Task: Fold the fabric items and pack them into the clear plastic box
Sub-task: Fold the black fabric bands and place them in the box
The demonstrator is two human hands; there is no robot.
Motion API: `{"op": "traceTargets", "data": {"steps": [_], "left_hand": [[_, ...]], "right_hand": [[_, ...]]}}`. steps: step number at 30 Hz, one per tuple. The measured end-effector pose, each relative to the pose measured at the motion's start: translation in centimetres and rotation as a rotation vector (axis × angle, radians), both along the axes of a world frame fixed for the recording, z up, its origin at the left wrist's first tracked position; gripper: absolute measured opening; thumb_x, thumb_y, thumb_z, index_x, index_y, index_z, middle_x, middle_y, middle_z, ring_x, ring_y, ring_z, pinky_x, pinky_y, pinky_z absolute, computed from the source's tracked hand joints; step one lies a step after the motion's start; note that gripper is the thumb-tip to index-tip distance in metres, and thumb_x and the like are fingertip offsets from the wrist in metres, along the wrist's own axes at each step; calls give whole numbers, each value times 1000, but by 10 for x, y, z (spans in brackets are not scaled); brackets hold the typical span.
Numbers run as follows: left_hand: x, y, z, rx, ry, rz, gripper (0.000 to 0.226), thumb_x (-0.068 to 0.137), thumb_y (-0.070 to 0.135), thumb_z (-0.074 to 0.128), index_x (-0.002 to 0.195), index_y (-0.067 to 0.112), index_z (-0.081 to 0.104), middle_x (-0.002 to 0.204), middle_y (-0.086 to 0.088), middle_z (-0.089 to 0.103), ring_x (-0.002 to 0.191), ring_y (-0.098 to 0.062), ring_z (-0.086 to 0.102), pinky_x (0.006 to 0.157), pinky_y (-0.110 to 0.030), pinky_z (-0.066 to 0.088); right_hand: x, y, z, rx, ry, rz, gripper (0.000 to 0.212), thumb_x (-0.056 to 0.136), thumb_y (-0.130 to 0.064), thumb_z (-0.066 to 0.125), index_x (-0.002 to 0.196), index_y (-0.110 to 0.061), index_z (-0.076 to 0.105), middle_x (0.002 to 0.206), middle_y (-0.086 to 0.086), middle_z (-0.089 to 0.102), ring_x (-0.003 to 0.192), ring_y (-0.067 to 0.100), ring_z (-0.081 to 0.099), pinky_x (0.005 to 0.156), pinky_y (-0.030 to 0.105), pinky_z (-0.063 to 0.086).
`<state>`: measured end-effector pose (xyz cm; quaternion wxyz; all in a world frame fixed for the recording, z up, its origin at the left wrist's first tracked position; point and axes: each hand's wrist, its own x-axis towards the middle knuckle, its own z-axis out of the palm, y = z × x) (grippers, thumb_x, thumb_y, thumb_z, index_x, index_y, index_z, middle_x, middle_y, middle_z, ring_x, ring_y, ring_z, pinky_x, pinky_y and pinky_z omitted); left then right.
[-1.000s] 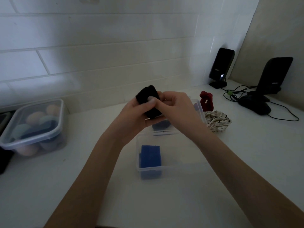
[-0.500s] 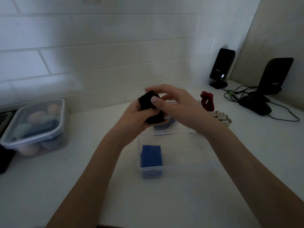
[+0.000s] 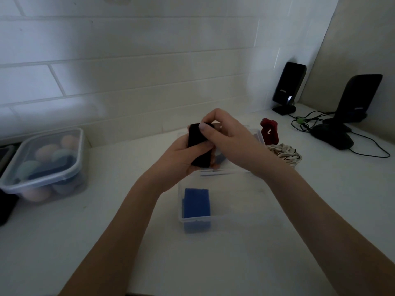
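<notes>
Both hands meet above the far end of the clear plastic box (image 3: 233,212), working a small black fabric piece (image 3: 199,146) folded into a narrow upright strip. The left hand (image 3: 179,159) cups the strip from below and behind, its fingers curled around the lower part, while the right hand (image 3: 226,139) pinches the top edge between thumb and forefinger, the remaining fingers bent over it. The box sits open on the white table (image 3: 106,242), long side running away from the viewer, and a folded blue fabric piece (image 3: 196,202) lies in its near left corner, pressed against the front wall. What seems to be the box's lid or far rim shows just beneath the hands, too hazy to tell apart. Just beyond the box to the right stands a dark red fabric item (image 3: 269,131), and beside it lies a crumpled cream cloth with dark stripes (image 3: 285,153), both on the table and outside the box. On the left, a lidded clear container (image 3: 46,165) holds rounded pastel objects. Far right, against the tiled wall (image 3: 128,71), two black desktop speakers stand: the farther one (image 3: 288,88) bears small pale lettering that cannot be read clearly and a tiny lit indicator; the nearer one (image 3: 359,97) also carries a faint, illegible mark. A black computer mouse (image 3: 332,136) and tangled cables (image 3: 305,122) lie between them.
</notes>
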<state>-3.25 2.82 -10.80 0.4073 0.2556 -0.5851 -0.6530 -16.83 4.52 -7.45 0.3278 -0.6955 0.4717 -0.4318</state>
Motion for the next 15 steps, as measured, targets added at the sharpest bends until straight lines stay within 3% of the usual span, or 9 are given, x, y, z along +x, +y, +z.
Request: {"op": "traceTargets", "data": {"steps": [2,4,8,11,15], "left_hand": [[1,1,1,-19,-36,-2,12,92,10,48,99,9,59,70,-1,60,66,-12,60,64,-25,53],[0,0,1,-51,-83,5,11,93,8,47,95,8,58,69,-1,59,66,-14,59,62,-27,53],[1,2,3,-125,-175,-20,14,95,16,47,102,13,59,76,3,68,78,-15,65,74,-29,54],[4,2,4,-197,-240,-41,21,95,26,42,110,22,56,96,2,70,95,-14,67,85,-28,53],[5,-1,9,113,62,-126,33,96,34,36,119,20,53,110,-6,71,105,-29,66,86,-37,55]], "right_hand": [[-3,1,2,25,7,71,20,94,-21,52,110,-9,57,104,10,70,97,15,66,84,27,55],[-6,2,5,-6,60,114,23,93,-19,55,113,-9,61,113,8,68,107,14,62,96,29,51],[-6,0,3,-48,47,46,9,89,-19,61,96,-16,65,104,8,71,103,18,64,94,39,51],[-5,-2,1,-10,-62,26,8,90,-17,59,84,-22,60,103,9,72,100,19,67,78,30,56],[-9,-3,5,26,-230,44,7,95,-11,51,91,-10,58,105,18,69,97,20,66,88,35,55]]}}
